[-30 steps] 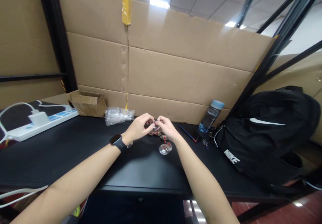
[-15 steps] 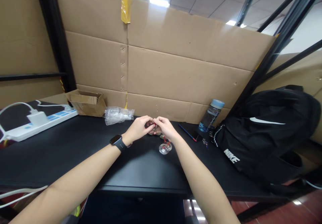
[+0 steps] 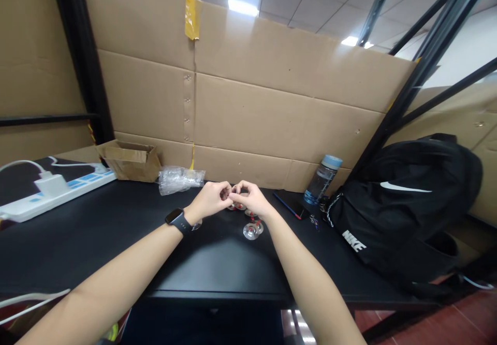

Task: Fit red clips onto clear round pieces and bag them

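My left hand, with a black watch on its wrist, meets my right hand above the black table. Fingers on both hands are curled and pinched together at the tips. Whatever small thing lies between them is hidden. Just below my right hand rests a shiny, see-through-looking round disc with a red middle. More such discs with red bits lie behind and under the fingers, partly covered. The edge of another disc shows beside my left wrist.
To the left are a white power strip, an open cardboard box and crumpled clear plastic. On the right stand a water bottle and a black backpack, near a blue pen and keys. Cardboard walls the back.
My fingers have shifted, with the two hands still together at the tips. A disc edge now shows by my left wrist. The whole view has moved slightly.
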`<state>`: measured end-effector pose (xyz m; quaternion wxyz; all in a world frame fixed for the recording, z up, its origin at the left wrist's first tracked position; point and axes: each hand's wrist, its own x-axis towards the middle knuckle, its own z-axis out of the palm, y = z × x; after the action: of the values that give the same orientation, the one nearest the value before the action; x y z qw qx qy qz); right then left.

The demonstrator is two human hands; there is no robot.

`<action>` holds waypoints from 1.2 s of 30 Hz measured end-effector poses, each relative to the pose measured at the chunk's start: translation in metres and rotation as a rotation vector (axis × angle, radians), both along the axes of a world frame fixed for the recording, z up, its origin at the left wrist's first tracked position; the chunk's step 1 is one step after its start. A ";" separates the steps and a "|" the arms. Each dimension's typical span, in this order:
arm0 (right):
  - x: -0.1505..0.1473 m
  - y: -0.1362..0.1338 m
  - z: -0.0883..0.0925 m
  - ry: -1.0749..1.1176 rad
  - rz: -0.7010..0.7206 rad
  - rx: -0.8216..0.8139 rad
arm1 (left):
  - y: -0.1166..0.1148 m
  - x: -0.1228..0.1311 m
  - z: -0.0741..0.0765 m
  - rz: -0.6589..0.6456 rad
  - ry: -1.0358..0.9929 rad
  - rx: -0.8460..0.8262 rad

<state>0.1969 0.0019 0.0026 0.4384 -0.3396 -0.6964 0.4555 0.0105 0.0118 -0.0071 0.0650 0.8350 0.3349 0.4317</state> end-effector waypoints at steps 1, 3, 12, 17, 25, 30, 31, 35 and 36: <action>0.002 0.002 -0.001 -0.008 -0.014 0.028 | 0.001 0.000 0.000 0.001 0.009 0.007; 0.007 0.007 -0.004 -0.047 -0.061 0.091 | 0.004 -0.003 -0.001 0.002 0.025 0.010; 0.043 0.033 -0.022 -0.739 -0.429 0.400 | 0.047 -0.034 -0.030 -0.027 0.184 -0.248; 0.062 0.046 -0.031 -0.822 -0.451 0.328 | 0.055 -0.044 -0.035 -0.051 0.261 -0.313; 0.089 0.061 -0.046 -0.843 -0.530 0.226 | 0.053 -0.034 -0.036 -0.057 0.327 -0.227; 0.095 0.063 -0.048 -0.844 -0.535 0.210 | 0.052 -0.033 -0.037 -0.056 0.325 -0.224; 0.096 0.063 -0.048 -0.846 -0.537 0.209 | 0.052 -0.033 -0.037 -0.059 0.324 -0.225; 0.097 0.064 -0.049 -0.850 -0.531 0.208 | 0.050 -0.034 -0.035 -0.077 0.318 -0.218; 0.098 0.064 -0.049 -0.851 -0.527 0.207 | 0.050 -0.034 -0.034 -0.081 0.317 -0.215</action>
<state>0.2945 0.0660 -0.0464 0.2474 -0.6137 -0.7455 0.0796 -0.0231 0.0616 -0.0414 0.1176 0.8936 0.3513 0.2535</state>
